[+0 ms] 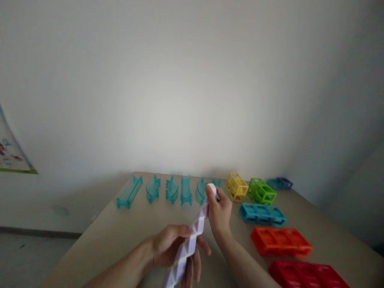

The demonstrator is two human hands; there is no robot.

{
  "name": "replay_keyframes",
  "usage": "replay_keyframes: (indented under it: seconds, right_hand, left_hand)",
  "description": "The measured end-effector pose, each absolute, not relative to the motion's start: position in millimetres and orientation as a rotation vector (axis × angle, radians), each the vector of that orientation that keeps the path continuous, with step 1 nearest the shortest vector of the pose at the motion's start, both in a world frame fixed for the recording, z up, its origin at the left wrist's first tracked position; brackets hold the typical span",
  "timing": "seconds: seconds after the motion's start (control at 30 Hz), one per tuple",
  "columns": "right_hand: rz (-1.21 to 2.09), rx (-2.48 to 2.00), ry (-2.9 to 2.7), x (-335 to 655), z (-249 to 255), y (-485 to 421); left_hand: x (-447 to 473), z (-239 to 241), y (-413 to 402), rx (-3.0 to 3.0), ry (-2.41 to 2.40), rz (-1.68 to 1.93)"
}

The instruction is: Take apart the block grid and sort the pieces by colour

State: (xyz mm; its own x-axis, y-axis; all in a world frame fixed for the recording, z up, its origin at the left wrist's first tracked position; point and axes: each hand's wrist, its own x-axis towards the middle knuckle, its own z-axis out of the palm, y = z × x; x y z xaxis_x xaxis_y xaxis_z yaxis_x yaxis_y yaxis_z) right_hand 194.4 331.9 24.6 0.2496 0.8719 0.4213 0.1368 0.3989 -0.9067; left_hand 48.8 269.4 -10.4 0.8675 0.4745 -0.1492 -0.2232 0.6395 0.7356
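Observation:
A long purple-and-white segmented twist toy [189, 244] runs diagonally above the table, held at both ends. My left hand [171, 246] is wrapped round its lower part, thumb on top. My right hand [219, 211] pinches its white upper tip. Both hands hover over the middle of the beige table [126, 236].
Several clear teal track pieces [171, 190] lie in a row at the table's far edge. On the right stand open-frame blocks: yellow [237, 186], green [262, 191], dark blue [280, 183], teal [262, 214], orange [280, 241], red [309, 275]. A poster [10, 154] hangs on the left wall.

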Motion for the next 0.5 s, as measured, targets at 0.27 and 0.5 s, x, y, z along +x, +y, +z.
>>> replay_keyframes:
  seconds: [0.27, 0.5]
  right_hand:
    - [0.874, -0.969, -1.01, 201.8, 9.4, 356.2]
    - [1.208, -0.807, -0.925, 192.5, 2.1, 354.8]
  left_hand:
    - [46.6, -12.4, 279.0, 0.801, 0.596, 0.789]
    - [50.8, -8.7, 279.7, 0.647, 0.563, 0.876]
